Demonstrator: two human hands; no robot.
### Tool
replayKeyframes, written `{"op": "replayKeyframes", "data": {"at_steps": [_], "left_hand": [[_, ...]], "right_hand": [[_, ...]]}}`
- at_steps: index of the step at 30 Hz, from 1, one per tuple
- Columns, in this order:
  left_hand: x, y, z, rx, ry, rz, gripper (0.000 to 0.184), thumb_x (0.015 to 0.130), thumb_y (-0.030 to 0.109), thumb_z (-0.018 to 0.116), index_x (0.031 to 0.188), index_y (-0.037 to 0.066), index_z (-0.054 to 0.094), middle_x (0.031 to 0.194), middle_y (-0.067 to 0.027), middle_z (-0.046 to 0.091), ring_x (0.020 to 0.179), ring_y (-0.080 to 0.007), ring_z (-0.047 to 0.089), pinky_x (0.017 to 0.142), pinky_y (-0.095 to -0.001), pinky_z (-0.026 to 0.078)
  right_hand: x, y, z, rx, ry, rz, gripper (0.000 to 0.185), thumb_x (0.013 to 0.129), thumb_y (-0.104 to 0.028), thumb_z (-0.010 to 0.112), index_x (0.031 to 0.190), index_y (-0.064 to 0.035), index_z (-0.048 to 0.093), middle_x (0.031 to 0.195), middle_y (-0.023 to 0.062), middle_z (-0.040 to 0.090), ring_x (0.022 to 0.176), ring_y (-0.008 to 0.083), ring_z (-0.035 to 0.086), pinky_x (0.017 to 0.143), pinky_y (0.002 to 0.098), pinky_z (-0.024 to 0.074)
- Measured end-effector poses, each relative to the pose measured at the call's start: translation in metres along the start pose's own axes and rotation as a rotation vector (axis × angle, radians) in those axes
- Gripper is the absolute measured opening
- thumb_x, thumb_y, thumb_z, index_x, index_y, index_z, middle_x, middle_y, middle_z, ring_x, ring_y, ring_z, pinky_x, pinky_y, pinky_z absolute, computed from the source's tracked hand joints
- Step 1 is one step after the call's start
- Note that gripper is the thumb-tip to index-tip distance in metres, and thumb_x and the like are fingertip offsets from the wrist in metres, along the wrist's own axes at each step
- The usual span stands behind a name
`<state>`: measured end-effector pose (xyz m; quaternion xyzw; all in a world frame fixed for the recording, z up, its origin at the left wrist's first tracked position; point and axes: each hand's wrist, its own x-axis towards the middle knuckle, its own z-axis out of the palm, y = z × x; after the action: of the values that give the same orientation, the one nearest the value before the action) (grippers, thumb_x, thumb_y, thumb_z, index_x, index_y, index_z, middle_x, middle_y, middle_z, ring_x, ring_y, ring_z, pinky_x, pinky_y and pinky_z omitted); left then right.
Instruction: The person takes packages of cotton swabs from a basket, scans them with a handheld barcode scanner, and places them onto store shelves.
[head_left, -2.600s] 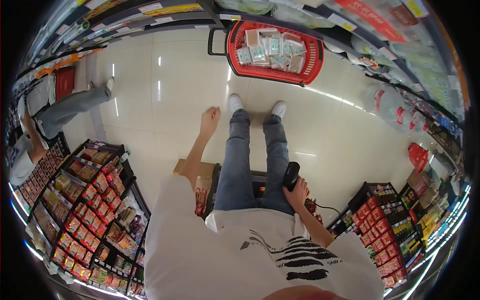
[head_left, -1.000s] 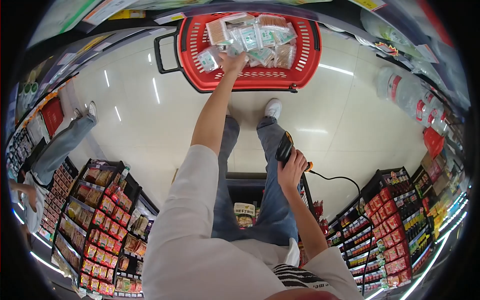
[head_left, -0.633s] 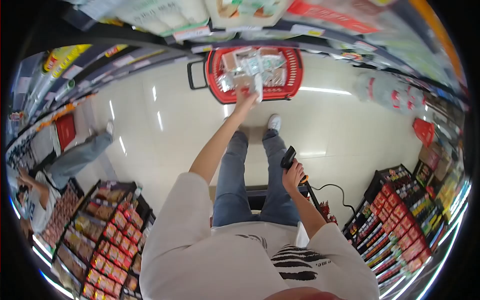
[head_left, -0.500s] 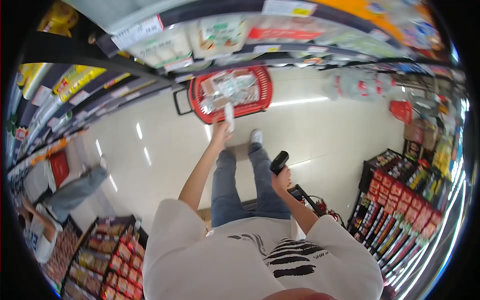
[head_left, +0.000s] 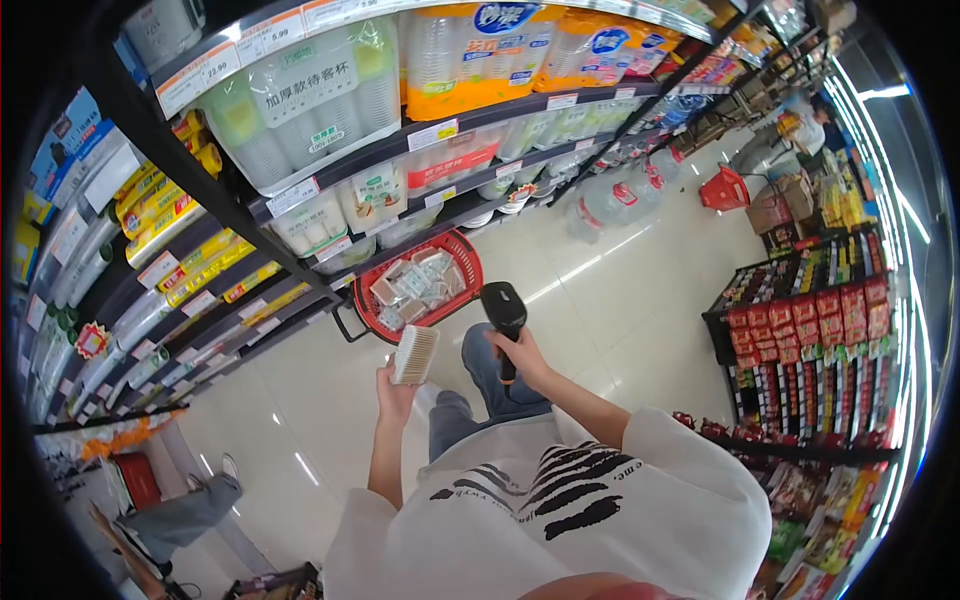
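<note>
My left hand (head_left: 396, 392) holds up a pale, ridged pack (head_left: 415, 355), which looks like cotton swabs or sticks in clear wrap, just in front of the basket. In my right hand (head_left: 520, 355) is a black handheld scanner (head_left: 504, 310), its head pointing up toward the shelves. The red basket (head_left: 467, 252) stands on the floor against the bottom shelf, its black handle out to the left. Several small clear packs (head_left: 425, 283) with green print lie in it.
Shelves with cup packs (head_left: 310, 90) and yellow rolls (head_left: 165, 215) rise ahead and left. Large water bottles (head_left: 610, 205) stand on the floor, with another red basket (head_left: 724, 188) beyond. Snack racks (head_left: 800, 330) are at right. Another person's leg (head_left: 190, 515) shows at lower left.
My left hand has lifted the pack out of the basket and back toward me. My right hand has raised the scanner. The view has turned and tilted up to the shelves.
</note>
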<state>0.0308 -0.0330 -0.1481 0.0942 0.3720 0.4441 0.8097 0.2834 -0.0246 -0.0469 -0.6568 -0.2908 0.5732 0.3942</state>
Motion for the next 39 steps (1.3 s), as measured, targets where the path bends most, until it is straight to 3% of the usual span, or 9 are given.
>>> {"op": "replayKeyframes", "data": {"at_steps": [6, 8, 12, 14, 16, 18, 23, 35, 39], "left_hand": [[-0.032, 0.025, 0.045, -0.055, -0.202, 0.045, 0.058, 0.080, 0.038, 0.039, 0.132, 0.010, 0.040, 0.128, -0.0091, 0.049, 0.116, -0.0254, 0.047, 0.090, -0.0472, 0.040], [-0.038, 0.038, 0.064, -0.052, -0.210, 0.064, 0.056, 0.086, 0.041, 0.038, 0.131, 0.008, 0.040, 0.127, -0.0095, 0.050, 0.116, -0.0255, 0.047, 0.090, -0.0472, 0.040], [-0.054, 0.046, 0.070, 0.129, -0.151, 0.229, 0.052, 0.093, 0.042, 0.043, 0.129, 0.006, 0.042, 0.125, -0.0096, 0.051, 0.113, -0.0231, 0.050, 0.093, -0.0390, 0.040], [-0.059, 0.042, 0.065, 0.544, -0.113, 0.490, 0.042, 0.092, 0.029, 0.045, 0.122, 0.000, 0.049, 0.125, -0.0097, 0.049, 0.118, -0.0209, 0.045, 0.101, -0.0323, 0.031], [-0.084, 0.060, 0.095, 0.739, -0.088, 0.633, 0.032, 0.090, 0.015, 0.050, 0.119, 0.000, 0.052, 0.121, -0.0096, 0.052, 0.116, -0.0197, 0.046, 0.097, -0.0308, 0.034], [-0.089, 0.064, 0.095, 0.674, -0.097, 0.601, 0.033, 0.086, 0.009, 0.054, 0.118, 0.002, 0.052, 0.121, -0.0091, 0.053, 0.114, -0.0182, 0.047, 0.094, -0.0314, 0.037], [-0.094, 0.080, 0.091, 0.768, 0.040, 0.667, 0.039, 0.079, 0.007, 0.063, 0.116, 0.003, 0.053, 0.118, -0.0087, 0.055, 0.110, -0.0182, 0.050, 0.092, -0.0322, 0.038], [-0.073, 0.080, 0.117, 0.833, 0.155, 0.797, 0.050, 0.071, 0.007, 0.070, 0.117, 0.004, 0.050, 0.117, -0.0096, 0.055, 0.111, -0.0213, 0.050, 0.097, -0.0351, 0.036], [-0.059, 0.084, 0.139, 1.047, 0.250, 0.841, 0.054, 0.070, 0.008, 0.071, 0.120, 0.004, 0.050, 0.119, -0.0090, 0.054, 0.113, -0.0206, 0.048, 0.098, -0.0365, 0.035]], "right_hand": [[-0.043, -0.056, 0.048, -0.033, -0.054, -0.094, 0.036, 0.080, -0.028, 0.071, 0.106, -0.0069, 0.058, 0.083, -0.0019, 0.058, 0.065, 0.0073, 0.051, 0.057, 0.0231, 0.0420], [-0.042, -0.069, 0.054, -0.068, -0.127, -0.170, 0.053, 0.077, -0.033, 0.074, 0.115, -0.0071, 0.047, 0.098, 0.0015, 0.058, 0.077, 0.0087, 0.054, 0.057, 0.0244, 0.0464], [-0.060, -0.097, 0.072, -0.022, -0.229, -0.162, 0.063, 0.075, -0.033, 0.076, 0.121, -0.0067, 0.043, 0.097, 0.0015, 0.057, 0.079, 0.0088, 0.054, 0.060, 0.0230, 0.0467], [-0.058, -0.098, 0.080, -0.016, -0.241, -0.228, 0.059, 0.073, -0.030, 0.078, 0.118, -0.0052, 0.047, 0.096, 0.0018, 0.057, 0.080, 0.0082, 0.053, 0.061, 0.0219, 0.0462], [-0.059, -0.101, 0.087, 0.044, -0.295, -0.384, 0.051, 0.072, -0.026, 0.079, 0.110, -0.0047, 0.053, 0.088, 0.0004, 0.057, 0.074, 0.0064, 0.052, 0.058, 0.0206, 0.0442], [-0.052, -0.098, 0.089, 0.049, -0.337, -0.332, 0.042, 0.071, -0.023, 0.080, 0.101, -0.0054, 0.056, 0.075, -0.0032, 0.055, 0.062, 0.0043, 0.049, 0.052, 0.0204, 0.0408], [-0.041, -0.099, 0.089, -0.068, -0.410, -0.100, 0.059, 0.067, -0.024, 0.082, 0.112, -0.0056, 0.048, 0.084, 0.0002, 0.055, 0.067, 0.0079, 0.053, 0.055, 0.0227, 0.0449], [0.011, -0.102, 0.066, -0.115, -0.571, -0.009, 0.044, 0.070, -0.013, 0.077, 0.105, -0.0024, 0.051, 0.080, 0.0027, 0.054, 0.063, 0.0111, 0.053, 0.056, 0.0246, 0.0435], [0.045, -0.110, 0.058, -0.136, -0.698, -0.002, 0.054, 0.067, -0.018, 0.081, 0.111, -0.0041, 0.051, 0.087, 0.0013, 0.054, 0.072, 0.0107, 0.054, 0.058, 0.0243, 0.0451]]}}
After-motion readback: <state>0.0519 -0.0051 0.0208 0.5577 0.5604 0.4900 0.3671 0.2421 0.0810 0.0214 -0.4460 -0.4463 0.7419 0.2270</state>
